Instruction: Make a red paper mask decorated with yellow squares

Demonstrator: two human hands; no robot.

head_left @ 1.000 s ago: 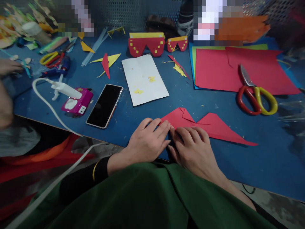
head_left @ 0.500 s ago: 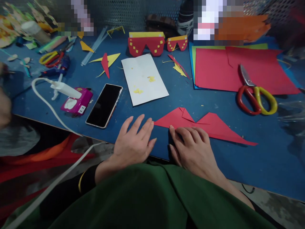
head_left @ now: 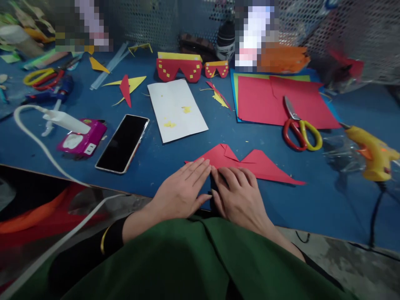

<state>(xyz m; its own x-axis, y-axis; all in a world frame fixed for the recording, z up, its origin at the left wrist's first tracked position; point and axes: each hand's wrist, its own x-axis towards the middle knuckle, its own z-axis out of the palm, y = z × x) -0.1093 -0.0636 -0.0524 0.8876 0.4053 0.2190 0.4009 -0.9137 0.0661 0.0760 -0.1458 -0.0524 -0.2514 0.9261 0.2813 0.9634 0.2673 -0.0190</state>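
While two red masks (head_left: pixel 178 63), two pairs of scissors (head_left: pixel 295 118), two glue guns (head_left: pixel 373 156) and one phone (head_left: pixel 122 143) are spread around, one notched red paper (head_left: pixel 265 166) is pressed to the worktop (head_left: pixel 287 206), its near edge covered by two loosely extended hands (head_left: pixel 178 189).

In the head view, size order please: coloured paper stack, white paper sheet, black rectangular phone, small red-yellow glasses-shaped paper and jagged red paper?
1. Coloured paper stack
2. White paper sheet
3. Black rectangular phone
4. Small red-yellow glasses-shaped paper
Jagged red paper: partly covered, unsure.
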